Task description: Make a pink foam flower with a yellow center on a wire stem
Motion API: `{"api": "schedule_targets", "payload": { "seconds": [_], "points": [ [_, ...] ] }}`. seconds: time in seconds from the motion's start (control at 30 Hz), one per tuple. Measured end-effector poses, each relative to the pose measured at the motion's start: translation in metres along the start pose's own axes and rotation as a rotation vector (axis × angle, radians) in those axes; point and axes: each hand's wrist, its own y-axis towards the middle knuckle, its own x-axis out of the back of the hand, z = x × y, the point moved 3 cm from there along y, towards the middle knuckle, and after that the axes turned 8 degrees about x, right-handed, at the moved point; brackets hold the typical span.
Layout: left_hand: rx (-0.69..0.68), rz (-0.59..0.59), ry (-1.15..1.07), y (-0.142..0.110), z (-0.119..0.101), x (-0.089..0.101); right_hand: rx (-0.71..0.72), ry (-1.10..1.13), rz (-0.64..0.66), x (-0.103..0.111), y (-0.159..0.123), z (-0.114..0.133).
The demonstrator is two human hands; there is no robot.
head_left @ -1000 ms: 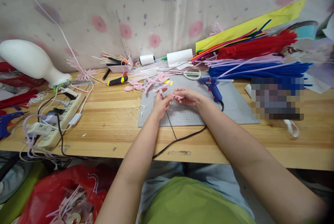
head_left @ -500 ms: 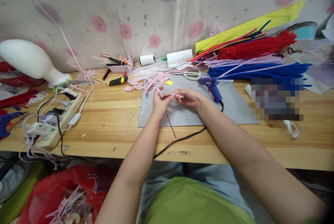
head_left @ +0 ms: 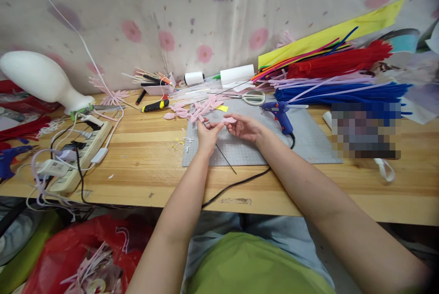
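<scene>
A small pink fuzzy petal [head_left: 229,120] is held between my two hands above the cutting mat. My left hand [head_left: 207,137] is closed, with its thumb and fingertips at the petal's left end. A thin dark stem [head_left: 225,157] also passes through this hand and slants down to the right. On the petal's other side, my right hand [head_left: 247,128] has its fingers curled around it, the fingertips partly hidden. Just beyond my left hand lies a heap of pink fuzzy pieces [head_left: 206,107], with a small yellow piece [head_left: 222,108] beside it.
The grey cutting mat [head_left: 308,143] carries a blue glue gun [head_left: 281,118], its black cord running toward me. Scissors [head_left: 254,98] lie behind. Bundles of blue [head_left: 343,93] and red pipe cleaners [head_left: 339,63] are at right. A power strip [head_left: 80,161] with tangled cables stands left.
The pink petal now shows more fully between my fingertips. My left hand has shifted slightly left, and the dark stem's lower end has swung a little right and up.
</scene>
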Motion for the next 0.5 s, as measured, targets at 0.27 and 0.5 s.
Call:
{"api": "schedule_targets", "payload": {
  "seconds": [0.27,0.5],
  "points": [
    [-0.146,0.084,0.046,0.002,0.0033,-0.0025,-0.03,0.025,-0.02,-0.0072,0.005,-0.0071],
    [-0.022,0.077,0.053,-0.0008,0.0047,-0.0034,-0.099,-0.064,-0.054,-0.0068,0.0,-0.0033]
  ]
}}
